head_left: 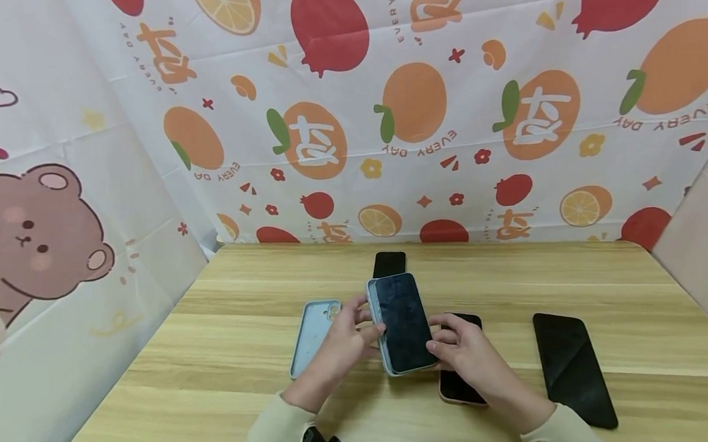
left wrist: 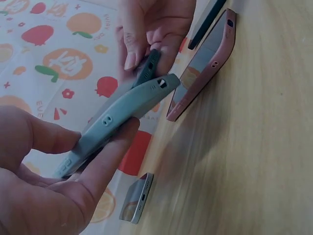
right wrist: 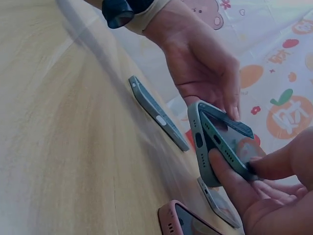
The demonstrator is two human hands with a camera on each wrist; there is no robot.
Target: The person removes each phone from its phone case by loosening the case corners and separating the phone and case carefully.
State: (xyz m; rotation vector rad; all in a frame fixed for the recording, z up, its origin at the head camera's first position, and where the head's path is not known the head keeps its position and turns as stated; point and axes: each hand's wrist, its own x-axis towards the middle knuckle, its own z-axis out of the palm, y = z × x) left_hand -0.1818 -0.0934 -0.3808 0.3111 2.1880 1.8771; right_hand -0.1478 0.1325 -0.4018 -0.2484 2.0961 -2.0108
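Above the table, a dark-screened phone [head_left: 406, 323] sits at a slant in a light blue phone case [left wrist: 117, 105]. One side of the phone stands out of the case, leaving a gap that shows in the right wrist view. My left hand [head_left: 345, 338] grips the case by its left side, thumb on the front edge and fingers behind. At the phone's lower right edge, my right hand [head_left: 464, 350] pinches the phone [right wrist: 230, 149] between thumb and fingers. Part of the right fingers is hidden behind the phone and case.
Left of the hands lies another light blue case [head_left: 315, 337], inside up. Behind is a small dark phone [head_left: 389, 264]. A phone in a pink case [left wrist: 208, 66] lies beneath the right hand. Farther right is a large black slab-shaped device [head_left: 573, 363]. Printed cloth [head_left: 418, 175] hangs behind the table.
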